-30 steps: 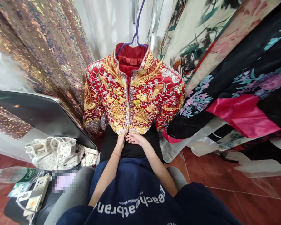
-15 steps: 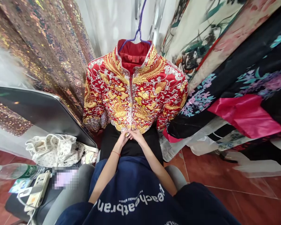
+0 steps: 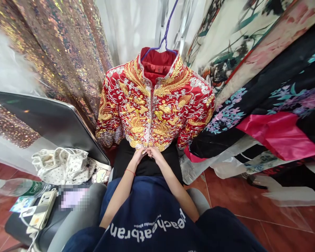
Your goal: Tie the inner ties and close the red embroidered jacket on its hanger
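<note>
Head view, main item: red satin jacket with gold and silver embroidery (image 3: 160, 112), directly before the person, on a purple hanger (image 3: 166, 36); red tag marked S inside the stand-up collar. Condition: silver-trimmed front edges lie close together from below the collar to the hem; collar stands parted. Judged so far: lower front brought together, collar unjoined; fastenings too small to make out. Left hand (image 3: 139, 154), with thin red cord bracelet (image 3: 130, 171): grip nearly closed, seemingly pinching the hem at its centre. Right hand (image 3: 153, 153), just beside it: fingers curled in, grip likewise narrow, seemingly on the same hem. Left side: white speckled cloth bundle (image 3: 63, 164), clear plastic bottle (image 3: 18, 187), cream power strip (image 3: 43, 210). Right side: black floral-patterned fabric (image 3: 252, 92), bright pink satin piece (image 3: 280, 134).
</note>
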Available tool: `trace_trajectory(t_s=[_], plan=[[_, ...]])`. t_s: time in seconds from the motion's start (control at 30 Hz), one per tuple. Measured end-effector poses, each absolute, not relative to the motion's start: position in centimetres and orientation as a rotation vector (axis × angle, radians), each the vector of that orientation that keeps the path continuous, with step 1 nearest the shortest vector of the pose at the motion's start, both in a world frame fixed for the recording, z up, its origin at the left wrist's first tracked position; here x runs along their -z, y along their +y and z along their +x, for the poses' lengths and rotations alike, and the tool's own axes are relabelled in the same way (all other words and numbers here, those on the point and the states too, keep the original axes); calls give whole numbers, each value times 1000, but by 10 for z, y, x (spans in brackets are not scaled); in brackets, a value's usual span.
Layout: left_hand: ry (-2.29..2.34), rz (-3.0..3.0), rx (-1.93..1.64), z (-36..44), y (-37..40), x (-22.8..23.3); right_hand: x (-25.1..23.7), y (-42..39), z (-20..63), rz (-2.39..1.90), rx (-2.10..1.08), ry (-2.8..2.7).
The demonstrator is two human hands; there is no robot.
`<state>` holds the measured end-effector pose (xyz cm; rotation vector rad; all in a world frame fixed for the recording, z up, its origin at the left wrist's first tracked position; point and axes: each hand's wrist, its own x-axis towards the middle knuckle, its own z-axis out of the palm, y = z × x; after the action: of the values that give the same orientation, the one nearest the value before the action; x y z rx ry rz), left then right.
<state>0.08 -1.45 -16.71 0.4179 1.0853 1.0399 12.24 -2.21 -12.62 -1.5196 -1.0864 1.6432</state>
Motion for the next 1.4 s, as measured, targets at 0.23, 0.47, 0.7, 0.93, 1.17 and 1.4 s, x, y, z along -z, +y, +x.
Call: trace_trajectory(t_s=[0.23,0.47,0.7,0.93,1.17,1.4], plan=[[1187,397,-1063,6,-10,167,122,-14,111,-1487,-1662,-889],[1248,400,-1087,5,-10,163,104,1,104,-1466,-1631,-826],[1267,395,-1137,7,-10,162,72,19,104,-1320,-1539,-870],[1313,390,-1145,5,-7,165,26,37,104,-1081,-1421,-961],[1498,468,-1209,8,-13,160,22,22,105,-1044,-1446,-1036],[1615,869,-1559,11,-19,104,15,9,118,-1047,-1570,-1218]])
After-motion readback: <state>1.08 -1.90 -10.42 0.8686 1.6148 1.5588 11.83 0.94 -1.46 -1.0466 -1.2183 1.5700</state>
